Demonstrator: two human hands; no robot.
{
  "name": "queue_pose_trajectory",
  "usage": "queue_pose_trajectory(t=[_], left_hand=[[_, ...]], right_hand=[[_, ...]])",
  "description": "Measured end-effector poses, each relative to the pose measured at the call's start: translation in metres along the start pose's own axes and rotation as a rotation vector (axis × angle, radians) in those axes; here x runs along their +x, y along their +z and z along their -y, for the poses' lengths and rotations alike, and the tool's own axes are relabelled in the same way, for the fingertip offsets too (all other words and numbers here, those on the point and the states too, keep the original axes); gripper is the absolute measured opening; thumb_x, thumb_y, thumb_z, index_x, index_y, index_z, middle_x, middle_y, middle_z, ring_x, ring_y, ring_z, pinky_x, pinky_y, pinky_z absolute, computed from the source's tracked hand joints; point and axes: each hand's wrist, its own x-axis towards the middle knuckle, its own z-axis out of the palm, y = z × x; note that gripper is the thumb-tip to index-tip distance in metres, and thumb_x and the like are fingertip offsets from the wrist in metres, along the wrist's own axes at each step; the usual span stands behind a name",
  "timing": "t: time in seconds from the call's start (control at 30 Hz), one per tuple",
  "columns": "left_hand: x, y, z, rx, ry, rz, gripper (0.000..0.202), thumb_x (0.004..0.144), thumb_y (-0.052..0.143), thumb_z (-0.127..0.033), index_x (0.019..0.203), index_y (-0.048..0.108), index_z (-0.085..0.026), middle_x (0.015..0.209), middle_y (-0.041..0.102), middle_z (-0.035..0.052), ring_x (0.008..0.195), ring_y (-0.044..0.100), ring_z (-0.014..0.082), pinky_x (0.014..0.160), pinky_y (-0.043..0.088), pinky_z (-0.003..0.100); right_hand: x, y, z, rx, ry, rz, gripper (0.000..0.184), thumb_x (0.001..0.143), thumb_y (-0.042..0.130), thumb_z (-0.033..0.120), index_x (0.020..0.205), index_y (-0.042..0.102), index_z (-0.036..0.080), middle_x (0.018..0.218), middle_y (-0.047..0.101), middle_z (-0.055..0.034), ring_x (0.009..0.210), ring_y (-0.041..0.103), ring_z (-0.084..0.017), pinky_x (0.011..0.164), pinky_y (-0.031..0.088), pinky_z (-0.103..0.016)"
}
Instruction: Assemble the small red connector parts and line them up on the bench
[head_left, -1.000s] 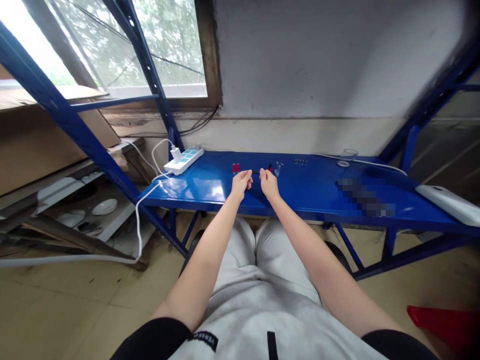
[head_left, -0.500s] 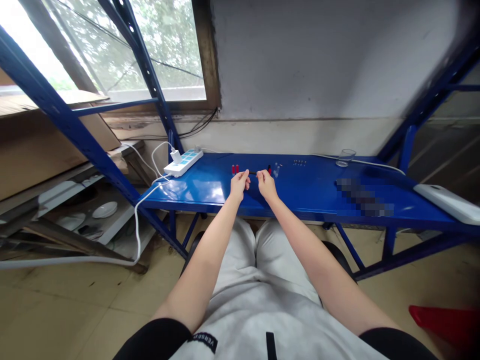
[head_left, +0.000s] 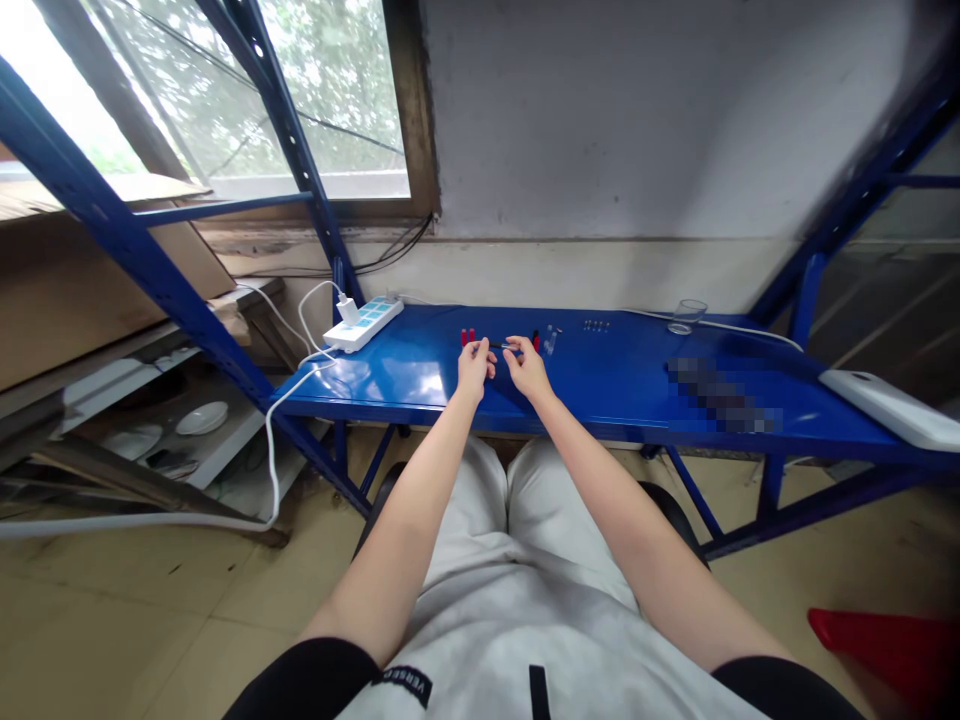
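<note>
Above the blue table (head_left: 405,375), my left hand (head_left: 472,368) pinches one end of a thin black pen-like rod (head_left: 498,346). The rod lies level between my hands, with a lighter tip at its right end. My right hand (head_left: 529,370) has thumb and fingertips closed around that tip. Small red pieces (head_left: 468,336) lie just beyond my left hand. A red and black piece (head_left: 535,339) is behind my right fingers, and small clear pieces (head_left: 550,341) lie to its right. The rod's exact kind is too small to make out.
A white power strip (head_left: 364,324) with a plug and cable stands at the table's left. Toward the right are a row of tiny metal pieces (head_left: 597,326), a clear glass (head_left: 686,317), a blurred dark object (head_left: 720,395) and a white flat object (head_left: 892,408).
My right hand has shifted slightly and its fingers have loosened, showing more of the rod and its lighter tip. My left hand keeps its pinch.
</note>
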Motion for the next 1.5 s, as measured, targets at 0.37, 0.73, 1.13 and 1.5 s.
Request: queue_pose_trajectory(t=[0.37,0.73,1.13,1.5], left_hand=[[-0.006,0.002,-0.004,0.100,-0.014,0.120,0.024,0.076,0.061,-0.036,0.074,0.053,-0.014,0.056,0.052,-0.0048,0.033,0.040,0.0018,0.035,0.029,0.017],[-0.005,0.002,-0.001,0.147,0.010,0.119,0.023,0.075,0.062,-0.034,0.081,0.052,-0.015,0.057,0.053,-0.0052,0.035,0.042,0.0026,0.036,0.030,0.017],[-0.004,0.002,-0.001,0.150,0.049,0.002,0.016,0.080,0.056,-0.030,0.082,0.050,-0.016,0.061,0.052,-0.0054,0.033,0.041,0.0022,0.035,0.029,0.017],[-0.003,0.001,0.006,0.293,0.075,0.044,0.015,0.078,0.057,-0.030,0.081,0.053,-0.016,0.063,0.055,-0.0026,0.039,0.043,0.0040,0.039,0.032,0.017]], right_hand=[[-0.001,-0.004,0.007,-0.098,-0.027,0.009,0.023,0.084,0.040,0.028,0.096,0.057,0.019,0.098,0.065,-0.0080,0.089,0.060,-0.018,0.079,0.045,-0.030],[-0.005,0.000,0.017,-0.428,0.007,0.072,0.025,0.086,0.037,0.023,0.093,0.061,0.017,0.097,0.061,-0.0107,0.084,0.056,-0.021,0.074,0.043,-0.031],[-0.004,0.002,0.009,-0.416,0.010,0.024,0.025,0.083,0.040,0.020,0.093,0.063,0.015,0.098,0.053,-0.0117,0.082,0.054,-0.020,0.075,0.043,-0.033],[-0.004,-0.009,0.007,-0.394,0.015,-0.056,0.026,0.081,0.044,0.021,0.094,0.065,0.014,0.096,0.054,-0.0114,0.073,0.055,-0.018,0.072,0.046,-0.031]])
